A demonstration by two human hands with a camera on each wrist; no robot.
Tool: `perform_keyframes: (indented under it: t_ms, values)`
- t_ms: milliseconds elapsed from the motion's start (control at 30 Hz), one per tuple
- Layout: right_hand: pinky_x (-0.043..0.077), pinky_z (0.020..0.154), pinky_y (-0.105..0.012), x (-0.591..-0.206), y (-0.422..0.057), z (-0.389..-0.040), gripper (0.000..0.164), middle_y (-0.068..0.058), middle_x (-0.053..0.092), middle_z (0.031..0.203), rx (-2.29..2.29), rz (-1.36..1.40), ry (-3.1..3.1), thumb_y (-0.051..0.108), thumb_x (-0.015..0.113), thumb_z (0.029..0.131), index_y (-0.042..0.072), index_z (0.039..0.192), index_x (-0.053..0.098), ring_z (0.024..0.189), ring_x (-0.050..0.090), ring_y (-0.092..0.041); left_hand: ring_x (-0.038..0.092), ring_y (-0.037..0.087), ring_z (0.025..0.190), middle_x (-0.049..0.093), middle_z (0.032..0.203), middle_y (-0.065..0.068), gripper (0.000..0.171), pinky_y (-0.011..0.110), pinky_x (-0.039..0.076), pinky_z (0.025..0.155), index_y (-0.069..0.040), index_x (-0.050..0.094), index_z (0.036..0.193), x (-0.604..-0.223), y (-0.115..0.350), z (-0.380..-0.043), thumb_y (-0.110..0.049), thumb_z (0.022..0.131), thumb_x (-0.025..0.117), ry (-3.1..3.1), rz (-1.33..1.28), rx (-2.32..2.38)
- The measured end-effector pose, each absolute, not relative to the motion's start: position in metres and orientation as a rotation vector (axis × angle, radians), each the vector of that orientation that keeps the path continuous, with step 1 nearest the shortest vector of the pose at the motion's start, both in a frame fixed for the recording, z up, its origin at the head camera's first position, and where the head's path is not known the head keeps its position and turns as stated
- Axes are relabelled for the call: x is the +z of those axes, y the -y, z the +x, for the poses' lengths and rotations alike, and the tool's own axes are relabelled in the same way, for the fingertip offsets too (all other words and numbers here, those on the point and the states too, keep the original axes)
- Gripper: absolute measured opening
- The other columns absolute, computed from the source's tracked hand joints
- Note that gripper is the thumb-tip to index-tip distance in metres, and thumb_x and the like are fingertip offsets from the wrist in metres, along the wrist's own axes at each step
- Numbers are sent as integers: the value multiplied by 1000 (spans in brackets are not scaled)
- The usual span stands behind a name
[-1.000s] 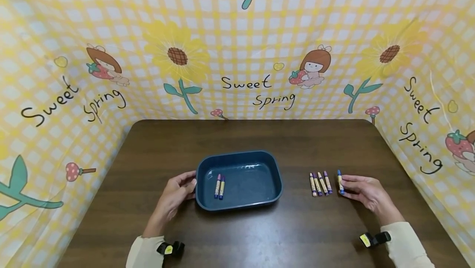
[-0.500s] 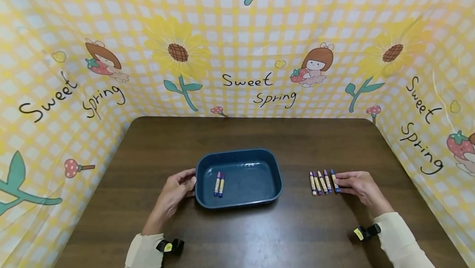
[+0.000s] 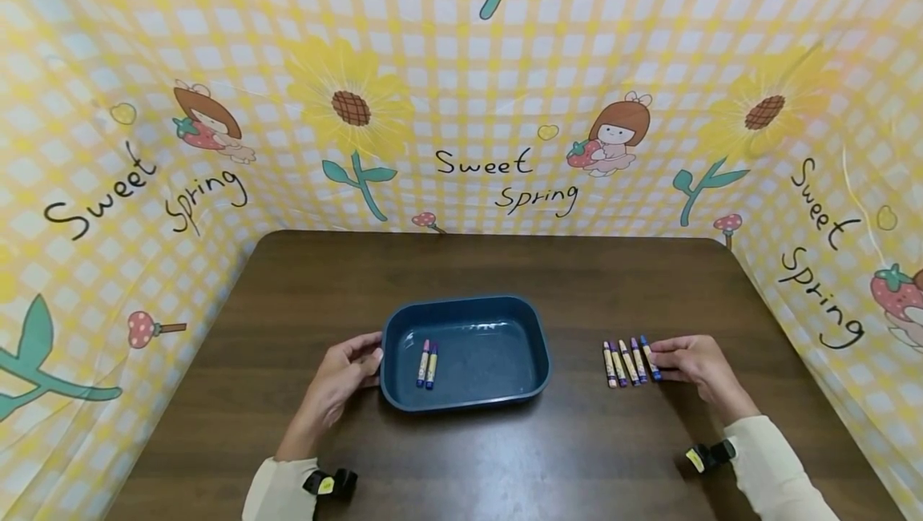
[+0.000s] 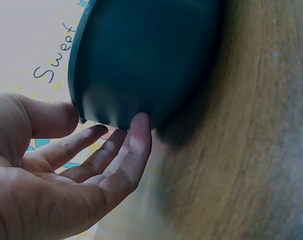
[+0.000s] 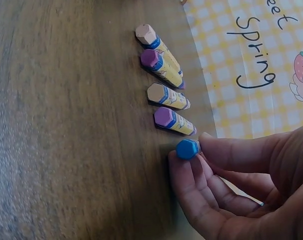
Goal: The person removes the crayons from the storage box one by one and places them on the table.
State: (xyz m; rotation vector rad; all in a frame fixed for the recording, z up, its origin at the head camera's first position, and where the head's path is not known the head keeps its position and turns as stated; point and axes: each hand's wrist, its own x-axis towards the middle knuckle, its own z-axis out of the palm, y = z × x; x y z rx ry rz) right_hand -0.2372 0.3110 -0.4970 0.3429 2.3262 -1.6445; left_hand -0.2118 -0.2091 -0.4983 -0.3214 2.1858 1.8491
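A dark blue rectangular tray (image 3: 469, 405) stands left of the table's middle; two crayons (image 3: 431, 366), one pink-tipped and one purple-tipped, lie side by side in it. My left hand (image 3: 344, 373) touches the tray's left end from outside, thumb at the rim and fingertips (image 4: 140, 122) against the outer wall. My right hand (image 3: 695, 369) pinches a blue crayon (image 5: 187, 149) between thumb and fingers. This crayon lies at the right end of a row of several others, among them a purple crayon (image 5: 164, 70) and a light peach crayon (image 5: 166, 95).
Everything stands on a dark brown wooden table (image 3: 505, 264). A yellow checked cloth (image 3: 461, 88) with flowers and lettering hangs behind the table and at both sides. Each wrist wears a black strap device (image 3: 710, 457).
My right hand has moved left with the blue crayon, from apart to close beside the row. The left hand and the tray have stayed in place.
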Motion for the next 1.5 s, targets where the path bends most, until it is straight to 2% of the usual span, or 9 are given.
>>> perform_keyframes:
  t_ms: [600, 867, 1167, 1500]
  values:
    - [57, 67, -31, -496, -308, -236, 40, -7, 70, 84, -1566, 408, -2443, 7, 68, 80, -19, 109, 57, 69, 67, -10, 59, 20, 97, 54, 127, 16, 38, 33, 56, 78, -8, 48, 132, -502, 210, -211, -14, 94, 52, -2185, -335, 1858]
    - [57, 68, -32, -496, -308, -235, 40, -14, 70, 89, -1531, 429, -2473, 5, 67, 81, -19, 110, 56, 70, 68, -13, 59, 20, 96, 55, 125, 16, 37, 33, 56, 78, -8, 49, 131, -502, 211, -212, -13, 94, 52, -2192, -349, 1856]
    - [57, 70, -31, -496, -312, -233, 42, -7, 70, 88, -1561, 395, -2448, 8, 66, 82, -19, 113, 55, 71, 69, -12, 59, 19, 96, 54, 126, 18, 38, 32, 56, 77, -6, 48, 132, -499, 211, -211, -12, 94, 51, -2182, -308, 1867]
    - [57, 71, -28, -497, -318, -233, 45, 4, 69, 83, -1656, 353, -2425, 11, 71, 79, -17, 111, 56, 73, 68, -8, 60, 19, 92, 55, 124, 18, 38, 33, 56, 76, -5, 48, 131, -497, 209, -211, -11, 94, 51, -2185, -294, 1872]
